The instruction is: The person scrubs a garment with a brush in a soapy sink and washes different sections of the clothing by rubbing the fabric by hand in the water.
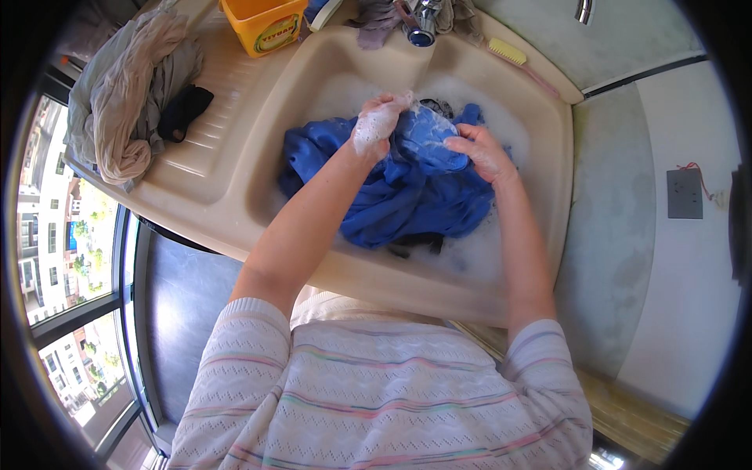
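A wet blue garment (405,202) lies bunched in the beige laundry sink (258,147), in whitish suds. My left hand (376,124), coated in foam across its back, is closed on the upper part of the cloth. With thumb and fingers my right hand (482,151) grips the edge of a raised, foamy fold to the right. Between the two hands that fold is spread out. Dark cloth (426,241) shows from under the garment at the near side, and another dark piece (437,107) pokes out behind the fold.
On the ribbed drainboard (200,147) lie pale twisted clothes (123,100) and a black cloth item (185,111). A yellow plastic tub (264,26) stands behind. The faucet (420,26) overhangs the sink's back; greyish cloths (376,26) lie around it. A yellow-bristled brush (520,61) rests on the right rim.
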